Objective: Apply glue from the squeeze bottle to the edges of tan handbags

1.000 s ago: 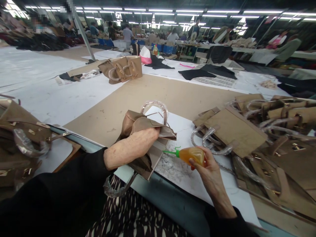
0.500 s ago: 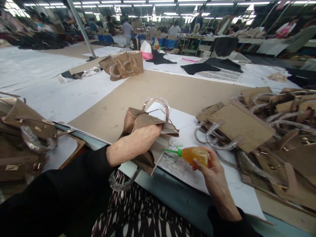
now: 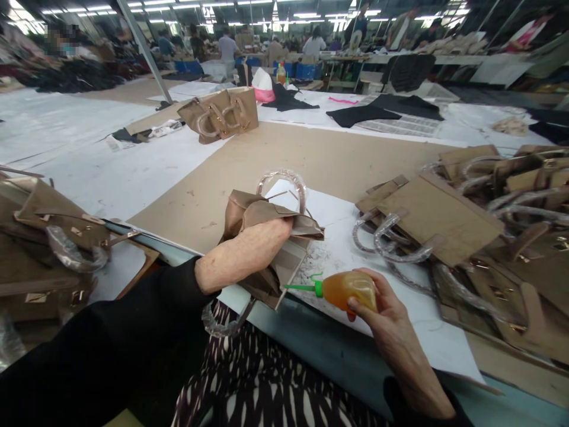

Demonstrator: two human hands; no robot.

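Observation:
A brown handbag [image 3: 249,207] lies tipped over at the table's front edge, its plastic-wrapped handles sticking out at the back and the front. My left hand [image 3: 269,237] reaches into the bag's folds; its fingers are hidden there. In my right hand [image 3: 377,305] is a squeeze bottle [image 3: 349,290] of amber liquid with a green cap and a thin green nozzle. The nozzle tip is at the pale edge of the bag, near its lower corner; whether it touches cannot be made out.
Brown handbags with wrapped handles pile up on the right [image 3: 444,219], and more stand at the left [image 3: 57,255]. Further back stand upright bags [image 3: 222,112] and black fabric pieces [image 3: 364,112]. Stained white paper [image 3: 333,219] covers part of the table. People work in the background.
My right hand has moved the bottle slightly down and left, so the nozzle tip has slid along the bag's edge toward its lower corner. My left hand stays in the bag.

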